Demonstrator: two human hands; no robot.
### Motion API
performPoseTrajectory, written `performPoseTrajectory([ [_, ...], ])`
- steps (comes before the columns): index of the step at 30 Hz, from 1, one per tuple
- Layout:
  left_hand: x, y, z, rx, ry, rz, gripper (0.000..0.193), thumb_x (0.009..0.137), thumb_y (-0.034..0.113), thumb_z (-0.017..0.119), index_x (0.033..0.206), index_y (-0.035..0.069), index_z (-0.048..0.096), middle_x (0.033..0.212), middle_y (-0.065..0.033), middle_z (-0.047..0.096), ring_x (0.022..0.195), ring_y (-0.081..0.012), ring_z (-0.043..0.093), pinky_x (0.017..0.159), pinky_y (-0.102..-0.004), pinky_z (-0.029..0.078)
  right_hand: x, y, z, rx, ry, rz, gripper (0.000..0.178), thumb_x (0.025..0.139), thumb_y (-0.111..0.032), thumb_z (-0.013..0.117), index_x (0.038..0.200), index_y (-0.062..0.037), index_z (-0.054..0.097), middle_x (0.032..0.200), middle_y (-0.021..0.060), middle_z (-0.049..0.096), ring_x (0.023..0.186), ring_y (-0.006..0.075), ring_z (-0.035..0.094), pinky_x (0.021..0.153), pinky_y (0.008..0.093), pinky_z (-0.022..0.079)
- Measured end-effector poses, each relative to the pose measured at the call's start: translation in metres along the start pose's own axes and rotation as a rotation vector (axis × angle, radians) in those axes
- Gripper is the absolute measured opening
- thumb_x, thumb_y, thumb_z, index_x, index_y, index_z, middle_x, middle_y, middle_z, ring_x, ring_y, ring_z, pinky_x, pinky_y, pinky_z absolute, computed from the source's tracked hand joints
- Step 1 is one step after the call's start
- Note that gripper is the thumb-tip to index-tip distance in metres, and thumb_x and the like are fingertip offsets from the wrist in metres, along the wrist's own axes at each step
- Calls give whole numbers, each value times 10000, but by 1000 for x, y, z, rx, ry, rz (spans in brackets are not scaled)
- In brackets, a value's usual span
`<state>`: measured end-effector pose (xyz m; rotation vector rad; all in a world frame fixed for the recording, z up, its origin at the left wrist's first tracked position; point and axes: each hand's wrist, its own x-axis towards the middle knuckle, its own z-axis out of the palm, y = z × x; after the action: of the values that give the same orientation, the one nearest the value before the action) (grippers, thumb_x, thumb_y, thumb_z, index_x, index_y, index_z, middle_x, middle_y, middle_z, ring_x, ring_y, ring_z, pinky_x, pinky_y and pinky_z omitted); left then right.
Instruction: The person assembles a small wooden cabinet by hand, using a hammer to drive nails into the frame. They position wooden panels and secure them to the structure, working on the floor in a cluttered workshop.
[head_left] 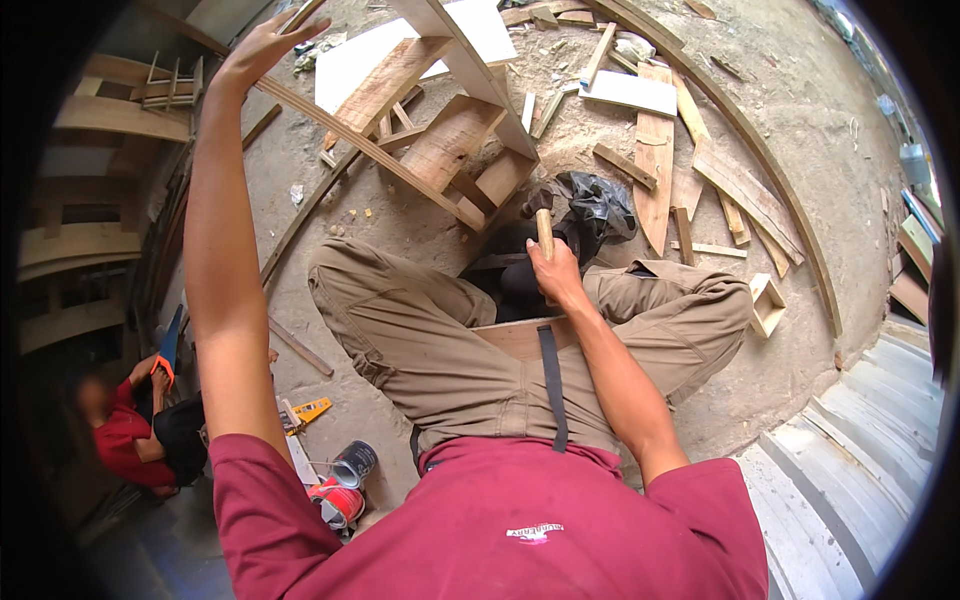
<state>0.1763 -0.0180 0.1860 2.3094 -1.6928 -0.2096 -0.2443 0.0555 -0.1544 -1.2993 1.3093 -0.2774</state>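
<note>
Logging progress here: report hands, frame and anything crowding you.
Left hand raised at frame, grip unclear. Right hand closed on wooden handle. Frame ahead, mostly left of handle. Black bag close by handle.

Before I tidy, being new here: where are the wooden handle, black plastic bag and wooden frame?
Wooden handle (545, 234): head view, exposed shaft.
Black plastic bag (604, 205): head view, crumpled side.
Wooden frame (455, 140): head view, middle board.

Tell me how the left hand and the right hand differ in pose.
The left hand reaches far out to the upper left, beside the wooden frame, while the right hand is near the middle of the view. The left hand's fingers extend outward; the right hand's fingers curl around a wooden handle. Both hands are bare.
</note>
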Motion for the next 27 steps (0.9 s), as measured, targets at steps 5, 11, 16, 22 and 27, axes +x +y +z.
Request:
performPoseTrajectory([
  [5,-1,-11,-8,-271,-42,126,799,811,434,810,1448,54,513,1459,-126,543,1333,-206,478,1110,-333,378,9,-1,5,221,-133,25,333,961,-317,617,902,-1,531,656,87,576,513,183,605,450,338,483],
  [11,29,10,-1,-60,-58,42,871,771,533,800,1475,123,493,1457,-137,545,1348,-256,485,1127,-374,378,14,-18,20,800,-368,329,176,995,-220,551,985,-46,526,722,10,487,511,96,452,429,274,423],
  [16,50,9,7,-12,-96,85,914,741,596,785,1480,146,489,1469,-132,532,1357,-279,479,1141,-385,367,30,-33,23,969,-350,384,202,992,-201,535,1084,-26,497,726,9,458,533,88,433,442,246,400],
  [22,54,-1,10,-8,-104,119,968,705,672,767,1485,174,484,1484,-126,517,1368,-307,473,1158,-399,354,44,-66,20,832,-479,311,197,992,-166,529,1105,-7,501,725,-12,453,515,71,402,423,241,357],
  [27,62,-3,11,-57,-150,143,1006,677,725,751,1484,188,485,1492,-131,506,1381,-326,461,1177,-407,335,58,-80,29,934,-414,362,134,995,-146,523,1051,-30,483,720,-15,433,499,55,378,405,216,325],
])
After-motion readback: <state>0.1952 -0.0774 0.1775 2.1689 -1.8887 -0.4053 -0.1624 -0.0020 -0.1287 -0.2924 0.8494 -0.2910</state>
